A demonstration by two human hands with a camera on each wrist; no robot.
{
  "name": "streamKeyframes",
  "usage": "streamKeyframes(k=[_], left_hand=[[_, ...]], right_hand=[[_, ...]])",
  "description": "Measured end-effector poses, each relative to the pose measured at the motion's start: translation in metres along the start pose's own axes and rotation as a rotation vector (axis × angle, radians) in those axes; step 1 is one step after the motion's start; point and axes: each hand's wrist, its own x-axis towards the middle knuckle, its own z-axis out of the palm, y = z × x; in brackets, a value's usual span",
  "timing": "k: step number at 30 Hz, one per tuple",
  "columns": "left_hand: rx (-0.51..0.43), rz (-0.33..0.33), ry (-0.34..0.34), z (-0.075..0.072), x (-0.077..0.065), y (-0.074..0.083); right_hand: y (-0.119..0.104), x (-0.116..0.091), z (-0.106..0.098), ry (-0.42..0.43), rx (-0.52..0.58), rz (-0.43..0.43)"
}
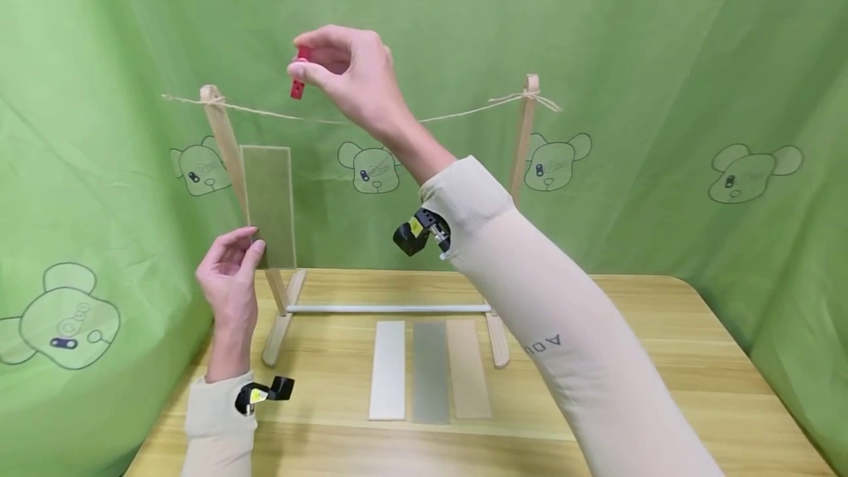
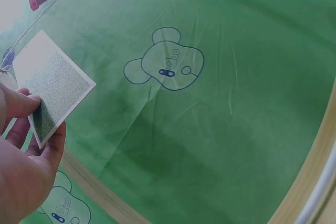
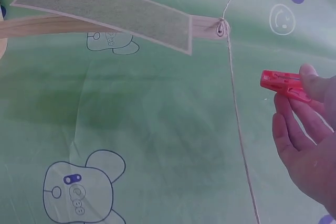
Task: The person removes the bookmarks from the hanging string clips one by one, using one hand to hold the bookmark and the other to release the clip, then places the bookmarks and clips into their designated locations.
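In the head view my left hand (image 1: 230, 271) pinches the lower left edge of a thin rectangular card (image 1: 270, 205), greenish grey with a pale border. The card stands upright in front of the left wooden post, its top edge below the string (image 1: 265, 113). Higher up, my right hand (image 1: 358, 68) holds a red clothespin (image 1: 297, 85) between thumb and fingers, above the string and apart from it. The right wrist view shows the clothespin (image 3: 283, 81) with its nose pointing away from the hand. Only part of the card (image 2: 55, 85) appears in the left wrist view.
Two wooden posts (image 1: 523, 135) carry the string, joined low down by a white rod (image 1: 391, 308). On the wooden table (image 1: 623, 359) lie a white strip (image 1: 387, 372), a grey strip (image 1: 430, 374) and a beige strip (image 1: 469, 370). Green cloth (image 1: 450, 6) with bear prints hangs behind and at the sides.
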Motion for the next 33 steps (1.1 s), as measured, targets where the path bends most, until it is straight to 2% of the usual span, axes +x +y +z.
streamKeyframes(k=[5, 13, 22, 29, 33], left_hand=[[0.007, -0.005, 0.001, -0.003, -0.002, -0.003], [0.045, -0.048, 0.016, -0.006, -0.008, -0.005], [0.054, -0.051, 0.016, -0.007, -0.012, -0.01], [0.088, -0.06, 0.031, -0.01, -0.016, -0.011], [0.092, -0.063, 0.029, -0.012, -0.017, -0.01]], right_hand=[[0.002, -0.01, -0.006, -0.009, 0.016, -0.012], [0.019, -0.026, -0.017, 0.018, -0.014, -0.057], [0.035, -0.045, -0.027, 0.033, 0.009, -0.11], [0.041, -0.06, -0.034, 0.024, 0.01, -0.102], [0.041, -0.069, -0.038, 0.018, 0.054, -0.106]])
